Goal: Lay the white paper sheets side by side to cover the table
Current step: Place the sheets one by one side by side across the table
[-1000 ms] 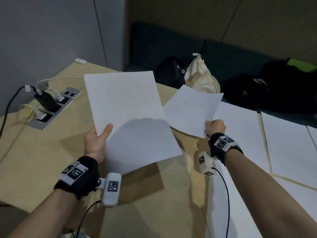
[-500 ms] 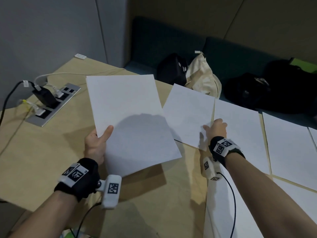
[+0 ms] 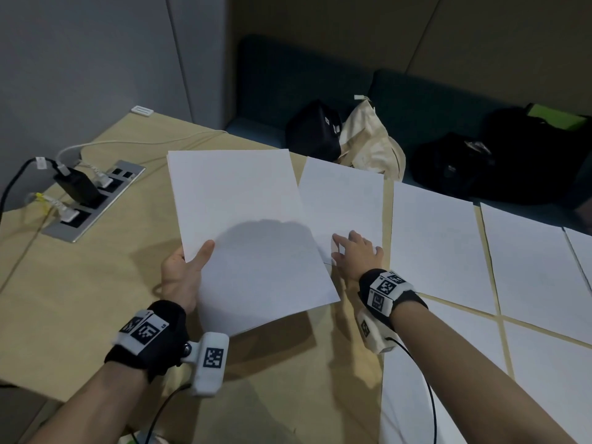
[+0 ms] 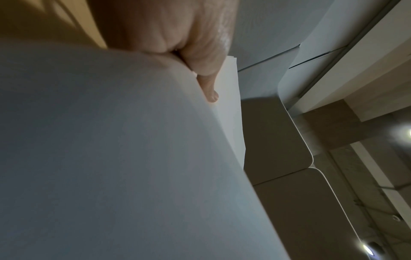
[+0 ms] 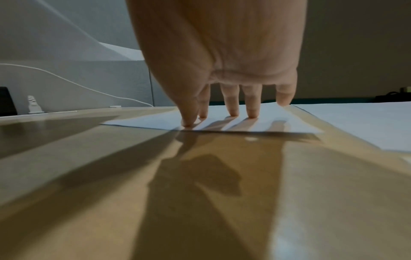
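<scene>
My left hand (image 3: pixel 182 270) grips a stack of white paper sheets (image 3: pixel 246 232) above the wooden table (image 3: pixel 80 283), thumb on top and fingers underneath; the left wrist view shows the thumb (image 4: pixel 206 84) pressed on the stack (image 4: pixel 111 158). My right hand (image 3: pixel 355 251) rests with spread straight fingers on the near edge of a single white sheet (image 3: pixel 346 200) lying flat on the table. In the right wrist view its fingertips (image 5: pixel 233 112) press this sheet (image 5: pixel 222 121) down. More laid sheets (image 3: pixel 439 245) lie side by side to the right.
A power socket panel (image 3: pixel 93 200) with plugged chargers and cables sits at the table's left. Behind the table's far edge stands a dark sofa holding a black bag (image 3: pixel 314 129), a cream tote (image 3: pixel 368 139) and dark backpacks (image 3: pixel 455 165). Bare wood lies near me.
My right hand brought the single sheet down from the air onto the table beside the laid row, and its fingers went from pinching to flat on it. The left hand's stack barely moved.
</scene>
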`<act>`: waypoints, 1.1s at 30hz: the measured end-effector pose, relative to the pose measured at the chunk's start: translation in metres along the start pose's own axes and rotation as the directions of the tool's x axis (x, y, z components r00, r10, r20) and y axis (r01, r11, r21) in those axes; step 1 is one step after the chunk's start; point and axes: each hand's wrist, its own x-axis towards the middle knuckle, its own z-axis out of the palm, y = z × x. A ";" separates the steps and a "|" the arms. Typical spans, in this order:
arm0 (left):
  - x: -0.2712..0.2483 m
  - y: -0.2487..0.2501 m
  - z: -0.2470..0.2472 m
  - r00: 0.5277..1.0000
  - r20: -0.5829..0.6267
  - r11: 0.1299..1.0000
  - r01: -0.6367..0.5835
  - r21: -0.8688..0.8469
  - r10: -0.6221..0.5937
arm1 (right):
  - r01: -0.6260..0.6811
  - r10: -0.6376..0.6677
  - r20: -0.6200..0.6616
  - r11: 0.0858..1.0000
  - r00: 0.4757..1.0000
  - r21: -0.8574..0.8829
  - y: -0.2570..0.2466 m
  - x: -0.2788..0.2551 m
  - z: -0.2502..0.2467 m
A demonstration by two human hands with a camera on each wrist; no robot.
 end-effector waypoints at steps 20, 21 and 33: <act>-0.001 0.001 0.004 0.998 0.061 0.999 0.038 -0.038 -0.036 | -0.052 0.050 0.032 0.997 0.998 0.055 -0.003 -0.004 -0.007; -0.003 0.001 0.005 0.997 0.063 0.999 0.036 -0.040 -0.033 | -0.054 0.052 0.030 0.996 0.998 0.072 -0.003 -0.004 -0.008; -0.025 0.012 0.015 0.987 0.144 0.997 -0.073 0.004 0.072 | 0.112 -0.037 -0.113 0.608 0.993 0.786 -0.030 -0.042 -0.053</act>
